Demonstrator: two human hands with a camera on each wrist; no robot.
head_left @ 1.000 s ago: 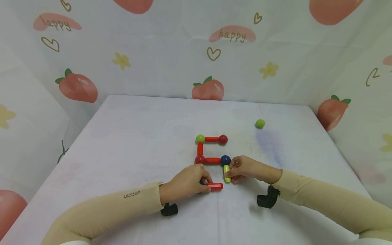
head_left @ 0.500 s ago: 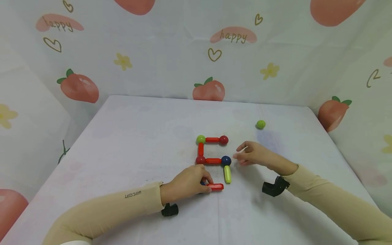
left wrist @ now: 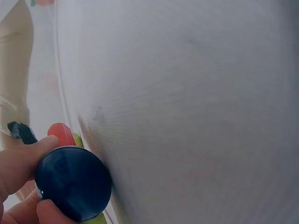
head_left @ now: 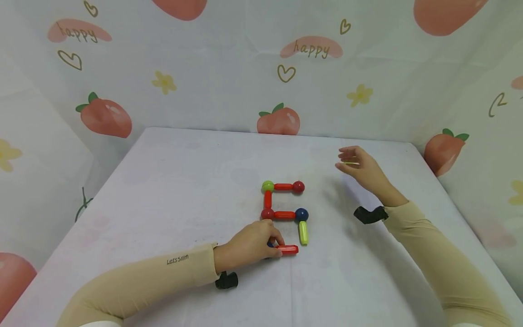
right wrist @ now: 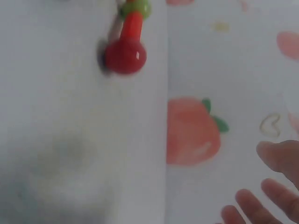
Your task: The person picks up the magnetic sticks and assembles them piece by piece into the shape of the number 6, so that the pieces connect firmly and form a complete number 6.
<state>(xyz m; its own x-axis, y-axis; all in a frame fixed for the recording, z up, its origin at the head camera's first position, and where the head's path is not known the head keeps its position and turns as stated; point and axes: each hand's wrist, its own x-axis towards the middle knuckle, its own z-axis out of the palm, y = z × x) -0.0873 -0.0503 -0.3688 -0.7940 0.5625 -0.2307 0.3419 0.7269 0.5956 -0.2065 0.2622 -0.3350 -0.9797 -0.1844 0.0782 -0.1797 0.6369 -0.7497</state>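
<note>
My left hand (head_left: 248,243) pinches a dark blue ball (left wrist: 74,184) with a red rod (head_left: 289,250) extending from it, low over the tabletop. In the left wrist view, the fingers sit around the ball's side. To the far right, my right hand (head_left: 365,172) reaches over the table with fingers spread; a lime-green ball (head_left: 350,162) is almost hidden behind them. Between the hands lies a figure of toy rods and balls: a green ball (head_left: 268,185), red balls (head_left: 298,186), red rods (head_left: 284,215), and a blue ball (head_left: 302,214) with a yellow-green rod (head_left: 303,233) pointing toward me.
A white cloth covers the table (head_left: 184,181). Behind it hangs a printed backdrop (head_left: 220,68) with fruit and hearts. Black wrist mounts (head_left: 226,280) hang beneath both forearms.
My right hand has let go of the yellow-green rod, now aligned below the blue ball, and moved back and right to the green ball. The left hand stays in place.
</note>
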